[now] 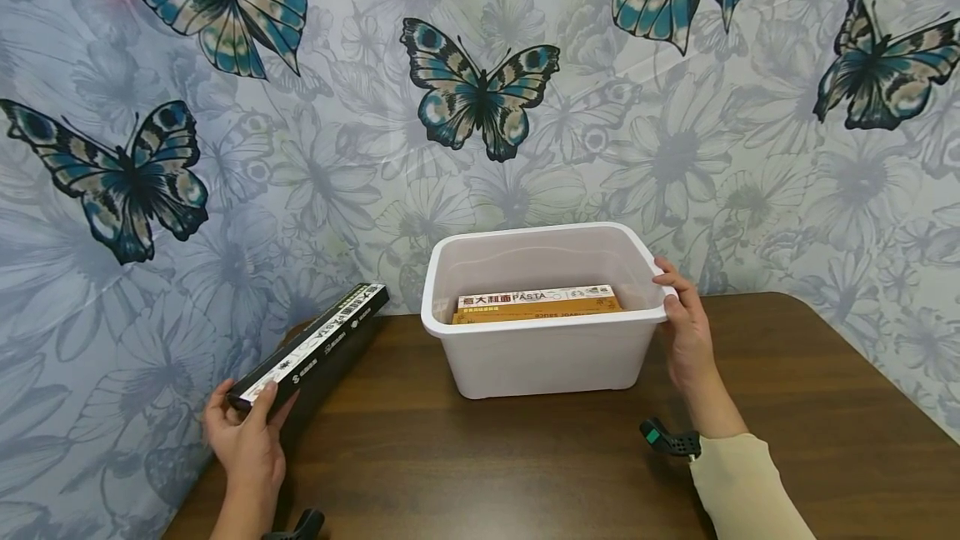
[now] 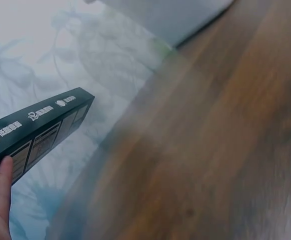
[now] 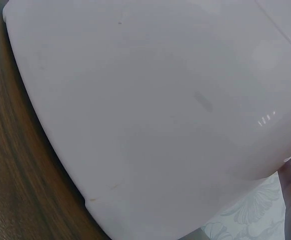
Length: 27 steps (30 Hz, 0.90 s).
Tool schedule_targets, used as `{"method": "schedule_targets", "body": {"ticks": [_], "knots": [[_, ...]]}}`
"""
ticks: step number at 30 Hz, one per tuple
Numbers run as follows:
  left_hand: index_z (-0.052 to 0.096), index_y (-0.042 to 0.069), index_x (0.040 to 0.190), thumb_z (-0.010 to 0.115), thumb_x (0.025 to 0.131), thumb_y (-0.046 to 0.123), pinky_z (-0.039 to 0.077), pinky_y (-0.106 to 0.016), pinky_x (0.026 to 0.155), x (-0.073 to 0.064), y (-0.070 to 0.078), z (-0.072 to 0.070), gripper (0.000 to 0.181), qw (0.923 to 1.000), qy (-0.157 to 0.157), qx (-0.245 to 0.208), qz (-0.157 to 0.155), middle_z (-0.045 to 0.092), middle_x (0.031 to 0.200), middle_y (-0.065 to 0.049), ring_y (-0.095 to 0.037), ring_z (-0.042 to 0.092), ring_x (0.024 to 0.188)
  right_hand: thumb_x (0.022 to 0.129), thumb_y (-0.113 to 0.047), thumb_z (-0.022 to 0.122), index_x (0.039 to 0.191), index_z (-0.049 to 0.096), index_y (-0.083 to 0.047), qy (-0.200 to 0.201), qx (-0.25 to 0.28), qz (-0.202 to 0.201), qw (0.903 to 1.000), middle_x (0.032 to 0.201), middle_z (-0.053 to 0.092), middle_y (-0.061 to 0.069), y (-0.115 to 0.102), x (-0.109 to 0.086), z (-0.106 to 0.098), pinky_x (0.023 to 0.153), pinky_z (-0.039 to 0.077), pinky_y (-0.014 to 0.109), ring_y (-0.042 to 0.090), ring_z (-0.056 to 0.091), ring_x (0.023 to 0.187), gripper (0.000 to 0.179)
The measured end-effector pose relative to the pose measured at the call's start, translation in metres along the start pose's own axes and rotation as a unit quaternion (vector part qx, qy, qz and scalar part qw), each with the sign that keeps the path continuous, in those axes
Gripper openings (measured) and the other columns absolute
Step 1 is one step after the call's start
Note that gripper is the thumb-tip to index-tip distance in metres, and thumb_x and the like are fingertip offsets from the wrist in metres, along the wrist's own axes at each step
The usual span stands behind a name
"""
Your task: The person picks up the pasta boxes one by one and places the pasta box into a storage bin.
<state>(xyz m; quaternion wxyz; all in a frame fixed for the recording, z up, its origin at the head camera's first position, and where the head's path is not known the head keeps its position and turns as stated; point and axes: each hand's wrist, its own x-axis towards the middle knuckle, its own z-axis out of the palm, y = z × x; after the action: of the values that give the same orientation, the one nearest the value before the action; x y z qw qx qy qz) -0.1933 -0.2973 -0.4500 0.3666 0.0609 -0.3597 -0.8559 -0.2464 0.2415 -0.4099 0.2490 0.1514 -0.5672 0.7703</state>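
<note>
My left hand (image 1: 249, 447) grips the near end of a long, slim black box (image 1: 318, 348) with a white printed label along its top. The box is tilted, its far end pointing up and right, to the left of a white plastic tub (image 1: 551, 361). In the left wrist view the dark box (image 2: 40, 120) shows white lettering, and one finger lies against its side. My right hand (image 1: 688, 336) holds the tub's right rim, thumb on the near side. Inside the tub lies an orange and white pasta box (image 1: 536, 307), its lower part hidden by the front wall.
The tub stands on a brown wooden table (image 1: 480, 465), near its back edge. Behind it hangs a pale floral cloth (image 1: 345, 190) with butterfly prints. A black strap (image 1: 671, 440) is on my right wrist.
</note>
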Motion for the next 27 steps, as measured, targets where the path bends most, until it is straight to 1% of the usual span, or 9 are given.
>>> {"method": "schedule_targets", "body": {"ticks": [2,5,11,16,21,27], "knots": [[0.038,0.009,0.137,0.061,0.083,-0.023,0.061,-0.039,0.065,-0.002,0.001,0.004,0.066,0.9999,-0.004,-0.015,0.001,0.044,0.122,-0.013,-0.018,0.063,0.090,0.103,-0.018,0.042,0.123,0.057,-0.011,0.001,-0.003,0.001,1.0000,0.157,0.039,0.000,0.000,0.000,0.000,0.104,0.027,0.038,0.021,0.028,0.147,0.026],[0.040,0.009,0.133,0.060,0.084,-0.023,0.061,-0.039,0.066,-0.004,0.004,0.011,0.062,0.9995,-0.018,-0.027,0.000,0.043,0.124,-0.013,-0.020,0.063,0.093,0.103,-0.018,0.042,0.123,0.056,-0.009,0.003,-0.005,0.000,1.0000,0.157,0.039,0.001,0.001,0.000,0.000,0.105,0.026,0.037,0.022,0.027,0.147,0.026],[0.042,0.008,0.128,0.058,0.084,-0.025,0.061,-0.041,0.064,-0.010,0.010,0.030,0.057,0.9962,-0.035,-0.080,0.002,0.047,0.123,-0.016,-0.025,0.068,0.096,0.103,-0.017,0.043,0.122,0.056,-0.009,0.005,0.003,0.000,1.0000,0.157,0.039,0.001,0.002,0.001,-0.001,0.103,0.026,0.037,0.021,0.028,0.147,0.025],[0.042,0.005,0.131,0.058,0.083,-0.025,0.061,-0.042,0.066,-0.014,0.014,0.046,0.059,0.9947,-0.051,-0.089,0.002,0.046,0.125,-0.016,-0.026,0.066,0.101,0.104,-0.017,0.041,0.124,0.054,-0.009,-0.006,0.007,-0.001,1.0000,0.159,0.036,0.002,0.002,0.000,-0.002,0.104,0.029,0.036,0.021,0.028,0.147,0.025],[0.043,0.003,0.132,0.057,0.084,-0.025,0.061,-0.042,0.065,-0.019,0.014,0.060,0.057,0.9920,-0.071,-0.104,0.013,0.047,0.126,-0.018,-0.027,0.066,0.101,0.105,-0.016,0.040,0.126,0.053,-0.009,-0.018,0.011,-0.003,0.9998,0.160,0.033,0.003,0.003,0.000,-0.003,0.105,0.029,0.036,0.021,0.027,0.147,0.026],[0.046,0.004,0.129,0.055,0.086,-0.024,0.061,-0.043,0.067,-0.024,0.014,0.074,0.053,0.9891,-0.095,-0.112,0.013,0.048,0.128,-0.018,-0.028,0.066,0.102,0.104,-0.018,0.041,0.125,0.055,-0.012,-0.020,0.016,-0.002,0.9997,0.160,0.033,0.002,0.003,0.001,-0.002,0.104,0.031,0.035,0.021,0.028,0.146,0.025]]}}
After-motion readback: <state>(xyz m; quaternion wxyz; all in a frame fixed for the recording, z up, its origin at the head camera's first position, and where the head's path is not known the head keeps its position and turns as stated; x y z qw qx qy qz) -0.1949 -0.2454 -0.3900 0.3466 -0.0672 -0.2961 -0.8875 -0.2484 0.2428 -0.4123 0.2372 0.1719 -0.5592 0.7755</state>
